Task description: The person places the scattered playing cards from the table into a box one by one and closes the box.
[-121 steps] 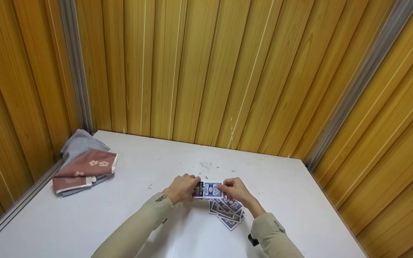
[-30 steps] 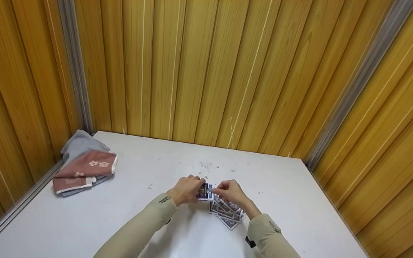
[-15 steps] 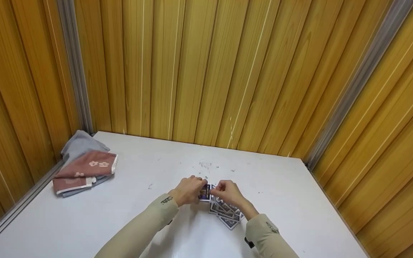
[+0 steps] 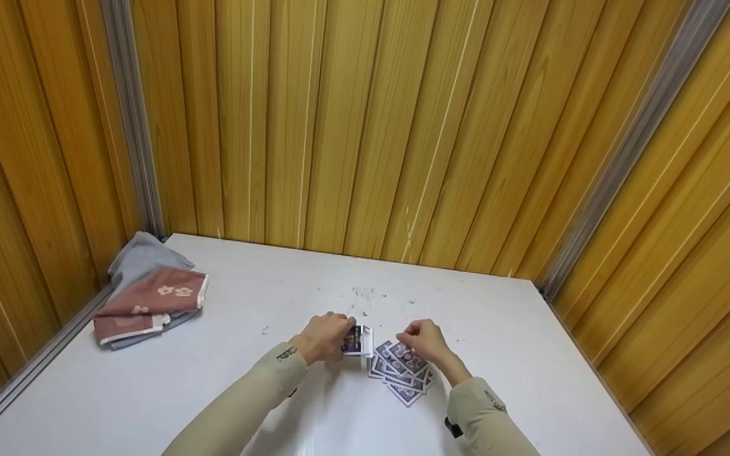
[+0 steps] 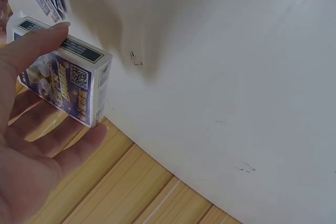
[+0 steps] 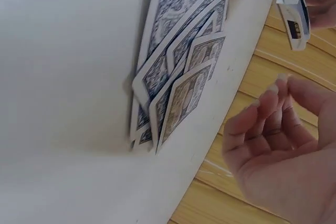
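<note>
My left hand grips a playing card box, white with a purple printed face, thumb on one narrow side and fingers along the other. Its white end faces right with the flap standing out. My right hand hovers over the upper right of a loose pile of playing cards, which lie fanned and overlapping with blue-patterned backs up. In the right wrist view the right hand's fingers are curled, their tips meeting the thumb, and nothing shows between them.
A folded red and grey cloth with white flowers lies at the table's left side. Behind the white table stands a yellow wood-patterned wall, with more such panels at both sides.
The card pushed at the box's end earlier is out of sight. My right hand has drawn back to the right, over the pile, and my left hand has shifted slightly left with the box.
</note>
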`<state>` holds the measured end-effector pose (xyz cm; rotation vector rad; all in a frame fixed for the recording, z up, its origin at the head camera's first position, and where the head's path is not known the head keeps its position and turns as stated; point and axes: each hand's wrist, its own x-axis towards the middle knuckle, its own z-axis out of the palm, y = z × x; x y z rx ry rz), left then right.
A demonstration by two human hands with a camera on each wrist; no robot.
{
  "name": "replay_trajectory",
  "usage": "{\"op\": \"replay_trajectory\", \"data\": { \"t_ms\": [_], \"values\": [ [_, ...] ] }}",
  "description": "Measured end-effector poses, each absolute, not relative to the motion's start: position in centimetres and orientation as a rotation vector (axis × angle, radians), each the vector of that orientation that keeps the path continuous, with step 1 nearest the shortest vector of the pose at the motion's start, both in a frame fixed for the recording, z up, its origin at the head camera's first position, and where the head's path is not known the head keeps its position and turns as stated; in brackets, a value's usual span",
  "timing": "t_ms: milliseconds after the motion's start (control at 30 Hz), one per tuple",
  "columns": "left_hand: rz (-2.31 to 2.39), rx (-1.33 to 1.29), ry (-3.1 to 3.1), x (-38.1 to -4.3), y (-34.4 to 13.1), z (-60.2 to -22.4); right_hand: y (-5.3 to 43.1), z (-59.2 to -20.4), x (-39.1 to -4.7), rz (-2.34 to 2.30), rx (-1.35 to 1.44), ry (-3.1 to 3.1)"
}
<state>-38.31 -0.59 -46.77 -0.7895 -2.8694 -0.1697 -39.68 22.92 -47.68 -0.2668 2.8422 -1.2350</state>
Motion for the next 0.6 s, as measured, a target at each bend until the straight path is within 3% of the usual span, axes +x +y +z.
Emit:
{"op": "replay_trajectory", "data": {
  "t_ms": [200, 600],
  "values": [
    [-0.213, -0.769, -2.903, -38.4, -0.7, -46.9, 24.6, -49.0, -39.2, -0.775, -0.026, 2.9],
    [-0.267, -0.724, -2.958, -38.4, -0.7, -46.9, 26.7, -50.4, -39.9, -1.231, -0.058, 2.82]
  ]
}}
